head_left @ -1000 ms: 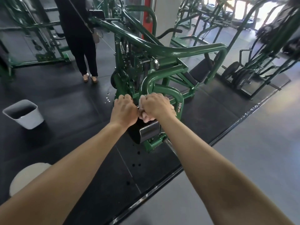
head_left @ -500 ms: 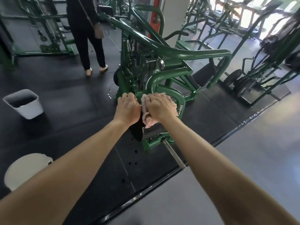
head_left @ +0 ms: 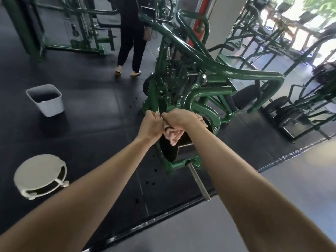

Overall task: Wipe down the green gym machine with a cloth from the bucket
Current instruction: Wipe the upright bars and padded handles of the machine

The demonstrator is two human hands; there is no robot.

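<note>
Seemingly, from the one head view, both hands meet at the near end of the green gym machine [head_left: 209,73], right over its dark roller pad [head_left: 169,148]. The left hand [head_left: 151,125] is curled into a fist with its fingers closed on one end of the cloth [head_left: 172,136], and the right hand [head_left: 179,118] is likewise closed around the rest of it, so the pale pink cloth bunches below the knuckles and hangs against the top of the pad. The step in hand looks like wringing or regripping the cloth before the next pass; whether it is wet I cannot tell. To do it well, I would keep the twist firm between the two fists, then open the bunch into a flat fold so more fabric meets the surface. From there, long strokes along the curved green tube [head_left: 212,115] just to the right would serve better than dabbing, working from the far, higher bars down to the near steel peg [head_left: 199,182]. The white bucket [head_left: 45,100] stands well apart on the left of the dark floor [head_left: 94,115], so a return for rinsing means a step away. A round white stool [head_left: 39,176] sits near left, and a person in dark clothes [head_left: 131,37] stands far behind the machine, clear of the work.
</note>
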